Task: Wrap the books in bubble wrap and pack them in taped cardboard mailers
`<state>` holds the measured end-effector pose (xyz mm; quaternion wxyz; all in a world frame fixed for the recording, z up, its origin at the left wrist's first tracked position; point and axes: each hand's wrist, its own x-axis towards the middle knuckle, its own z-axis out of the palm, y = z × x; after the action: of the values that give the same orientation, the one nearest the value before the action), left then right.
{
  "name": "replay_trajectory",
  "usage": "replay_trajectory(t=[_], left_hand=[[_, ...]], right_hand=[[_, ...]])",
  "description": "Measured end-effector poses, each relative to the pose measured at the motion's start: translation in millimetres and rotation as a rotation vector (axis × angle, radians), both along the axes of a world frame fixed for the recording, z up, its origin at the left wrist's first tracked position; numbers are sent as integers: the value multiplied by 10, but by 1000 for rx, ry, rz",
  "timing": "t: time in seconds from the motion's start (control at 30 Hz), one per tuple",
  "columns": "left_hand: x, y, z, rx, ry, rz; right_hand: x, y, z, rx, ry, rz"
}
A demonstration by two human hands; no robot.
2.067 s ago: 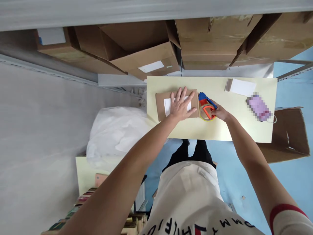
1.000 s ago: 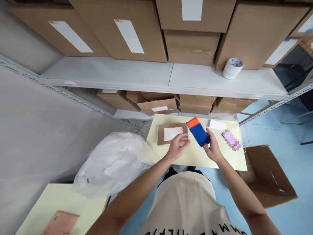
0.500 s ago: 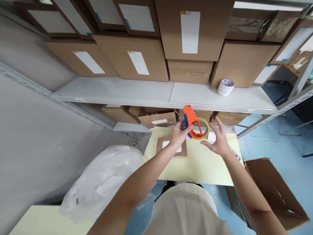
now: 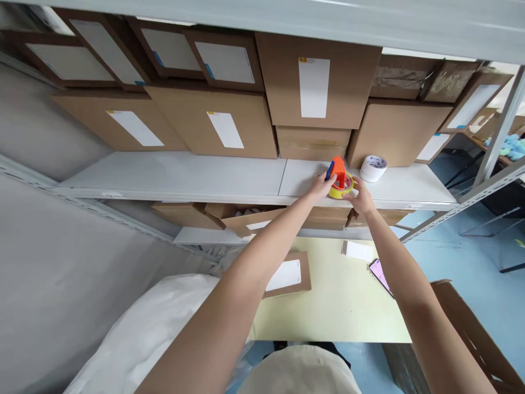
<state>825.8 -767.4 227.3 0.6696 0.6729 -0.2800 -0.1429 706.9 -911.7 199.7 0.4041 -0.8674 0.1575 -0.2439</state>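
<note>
An orange tape dispenser [image 4: 338, 166] carries a roll of yellow-edged tape [image 4: 338, 193] and is at the front part of the grey shelf [image 4: 213, 174]. My left hand [image 4: 321, 184] is closed round the dispenser's left side, where a blue pen-like stick [image 4: 329, 171] also shows. With its fingers curled, my right hand [image 4: 361, 198] grips the right edge of the tape roll. Whether the dispenser rests on the shelf or hangs just over it, I cannot tell. Right beside it on the shelf stands a stack of white tape rolls [image 4: 373, 169].
Labelled cardboard boxes [image 4: 213, 123] fill the shelf's back. Below, a pale yellow table [image 4: 328, 306] bears a flat carton [image 4: 304, 271], a white label stack [image 4: 359, 250] and a phone [image 4: 380, 276]. A white plastic bag [image 4: 164, 323] lies left; an open carton [image 4: 463, 323] stands right.
Both hands have moved forward and up from over the table to the shelf with the tape dispenser. My right hand, spread beside the tape before, has closed on its edge. The view has tilted up.
</note>
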Motion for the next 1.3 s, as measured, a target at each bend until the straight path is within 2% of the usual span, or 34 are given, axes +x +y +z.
replay_trajectory(t=[0.17, 0.23, 0.27, 0.3, 0.37, 0.4, 0.47, 0.57, 0.6, 0.67, 0.7, 0.77, 0.83, 0.9, 1.07, 1.17, 1.3], left_hand=[[96, -194, -66, -27, 18, -60], [51, -119, -78, -8, -9, -63], [6, -7, -105, 10, -47, -48], [-57, 165, -155, 31, -100, -21], [-246, 697, -349, 85, -236, 46], [-373, 1043, -498, 118, -299, 83], [-682, 1817, -893, 224, -327, 197], [-1171, 2865, -1615, 435, -121, 419], [-1311, 3113, -1844, 507, -11, 459], [-1531, 3416, -2218, 604, 208, 486], [-1612, 3478, -2351, 629, 306, 447], [-1727, 3472, -2516, 635, 418, 339], [-1796, 3380, -2577, 592, 448, 244], [-1828, 3291, -2579, 547, 439, 199], [-1758, 3263, -2442, 561, 284, 195], [-1654, 3241, -2287, 561, 134, 162], [-1570, 3083, -2104, 549, 56, 139]], right_hand=[[153, -166, -39, -87, 119, -59], [98, -152, -34, -162, 142, -88], [22, -114, -61, -212, 133, -108], [-90, -50, -120, -261, 105, -125], [-424, 152, -360, -333, 16, -134], [-633, 286, -542, -330, -16, -111], [-1078, 594, -994, -239, 10, -23], [-1604, 1053, -1705, -18, 276, 115], [-1705, 1186, -1899, 26, 384, 153], [-1786, 1422, -2176, 64, 565, 240], [-1778, 1528, -2258, 70, 626, 276], [-1703, 1726, -2337, 78, 691, 324], [-1610, 1902, -2343, 93, 710, 314], [-1549, 2036, -2314, 91, 721, 240], [-1628, 2156, -2127, 44, 608, 53], [-1753, 2169, -1935, 13, 516, -82], [-1907, 2210, -1685, 2, 536, -252]])
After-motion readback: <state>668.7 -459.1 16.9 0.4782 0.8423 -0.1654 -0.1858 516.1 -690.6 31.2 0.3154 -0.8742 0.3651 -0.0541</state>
